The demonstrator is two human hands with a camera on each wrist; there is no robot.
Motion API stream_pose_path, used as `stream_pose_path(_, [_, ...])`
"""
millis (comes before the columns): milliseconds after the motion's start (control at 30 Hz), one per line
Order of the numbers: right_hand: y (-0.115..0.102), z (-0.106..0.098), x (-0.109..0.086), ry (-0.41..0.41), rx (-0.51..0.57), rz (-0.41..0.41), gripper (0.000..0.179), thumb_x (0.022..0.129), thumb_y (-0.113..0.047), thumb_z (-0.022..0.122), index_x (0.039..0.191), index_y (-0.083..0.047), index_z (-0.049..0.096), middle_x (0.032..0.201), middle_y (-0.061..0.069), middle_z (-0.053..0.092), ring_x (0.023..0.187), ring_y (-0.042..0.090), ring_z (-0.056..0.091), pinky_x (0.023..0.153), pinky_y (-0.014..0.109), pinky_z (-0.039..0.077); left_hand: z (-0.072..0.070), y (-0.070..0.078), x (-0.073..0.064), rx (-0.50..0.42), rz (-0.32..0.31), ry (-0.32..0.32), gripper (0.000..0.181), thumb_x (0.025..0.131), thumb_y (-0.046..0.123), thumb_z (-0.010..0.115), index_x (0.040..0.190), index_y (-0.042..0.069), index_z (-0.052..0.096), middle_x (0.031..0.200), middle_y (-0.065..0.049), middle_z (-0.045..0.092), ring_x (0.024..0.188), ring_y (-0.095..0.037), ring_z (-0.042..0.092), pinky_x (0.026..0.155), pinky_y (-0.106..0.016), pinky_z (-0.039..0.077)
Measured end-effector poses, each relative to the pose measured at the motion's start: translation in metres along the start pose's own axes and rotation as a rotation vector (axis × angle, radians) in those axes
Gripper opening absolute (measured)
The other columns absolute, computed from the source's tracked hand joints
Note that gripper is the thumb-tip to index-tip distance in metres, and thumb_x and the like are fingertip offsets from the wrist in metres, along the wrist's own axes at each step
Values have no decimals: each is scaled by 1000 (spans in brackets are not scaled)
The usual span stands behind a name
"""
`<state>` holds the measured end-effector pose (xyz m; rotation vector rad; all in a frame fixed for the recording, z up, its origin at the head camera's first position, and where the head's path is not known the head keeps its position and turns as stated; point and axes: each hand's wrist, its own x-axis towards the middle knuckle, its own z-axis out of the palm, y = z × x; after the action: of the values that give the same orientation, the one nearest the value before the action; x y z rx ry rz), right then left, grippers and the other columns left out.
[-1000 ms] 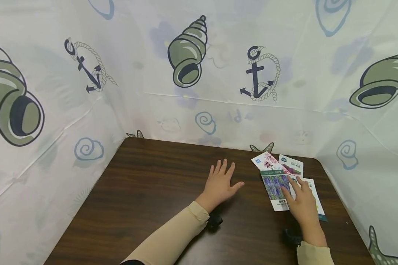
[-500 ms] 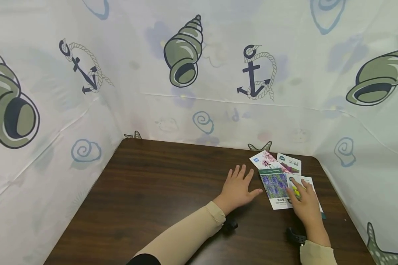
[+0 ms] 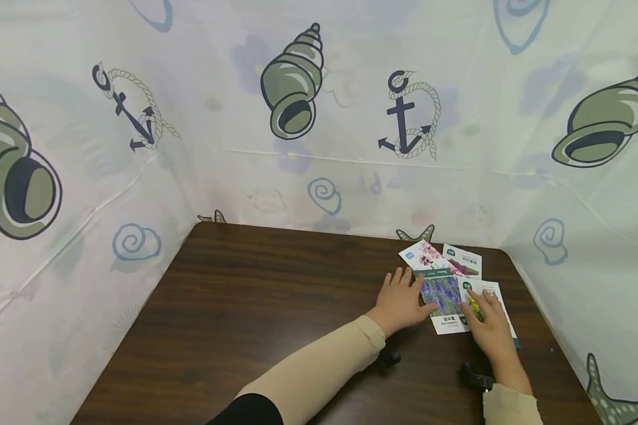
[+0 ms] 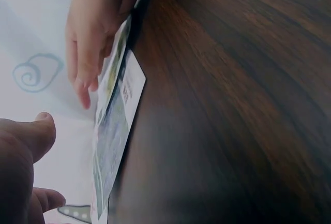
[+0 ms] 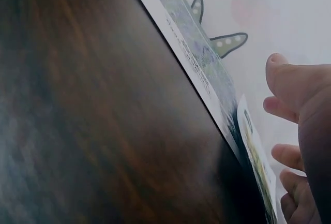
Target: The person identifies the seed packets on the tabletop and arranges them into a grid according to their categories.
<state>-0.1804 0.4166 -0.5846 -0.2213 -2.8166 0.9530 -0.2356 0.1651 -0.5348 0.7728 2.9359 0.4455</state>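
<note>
Several flat, flower-printed seed packets lie overlapping at the table's right rear. The purple-flower packet is nearest my left hand, whose spread fingers overlap its left edge in the head view. My right hand is over the yellow-flower packet, fingers loosely bent, partly hiding it. Behind these lie a pink-blossom packet and a white packet with a magenta picture. In the right wrist view, the right-hand fingers stand apart from the yellow-flower packet's surface. Neither hand grips anything.
A dark wooden table stretches left of the packets. White patterned curtain encloses the table's back and both sides. A black wrist device shows beneath the right wrist, another under the left.
My left hand has slid rightward across the table to the left edge of the purple-flower packet. The right hand has stayed over the yellow-flower packet, and the head view has shifted slightly.
</note>
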Motion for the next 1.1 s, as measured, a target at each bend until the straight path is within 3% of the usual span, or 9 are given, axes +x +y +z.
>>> stream_pose_path(233, [8,0,0,-31,23,24,68,113,-47,58,165,-4,46,174,39,19,162,67,5,123,86,16,6,16,5,30,38,-20,83,104,80,45,171,32,40,179,-3,34,169,-28,28,138,-48,26])
stream_pose_path(533, [8,-2,4,-43,44,34,69,114,-48,56,166,-5,44,175,38,17,162,66,3,124,85,14,20,18,18,65,84,-77,91,98,80,60,172,33,36,181,-2,30,169,-27,27,137,-45,28])
stream_pose_path(700, [9,-3,5,-58,46,38,69,114,-50,54,167,-7,44,175,37,19,163,65,7,124,84,15,22,22,18,90,154,-100,87,99,80,57,172,37,37,181,0,30,169,-26,28,136,-44,31])
stream_pose_path(833, [9,-4,6,-80,40,33,67,114,-49,55,167,-9,45,176,37,19,162,64,11,124,84,17,27,24,16,104,197,-156,86,98,82,55,172,41,34,182,5,26,171,-24,22,138,-43,27])
stream_pose_path(933, [9,-5,6,-101,39,24,65,114,-46,56,165,-8,47,175,38,18,162,66,10,125,84,17,30,26,16,108,190,-172,80,100,79,55,169,43,38,182,8,26,171,-22,21,138,-42,25])
stream_pose_path(1100, [8,-7,8,-118,29,25,63,114,-44,56,164,-6,48,175,39,18,162,66,8,125,84,16,30,31,20,107,149,-123,68,105,73,54,164,39,51,178,7,37,169,-24,29,137,-43,29])
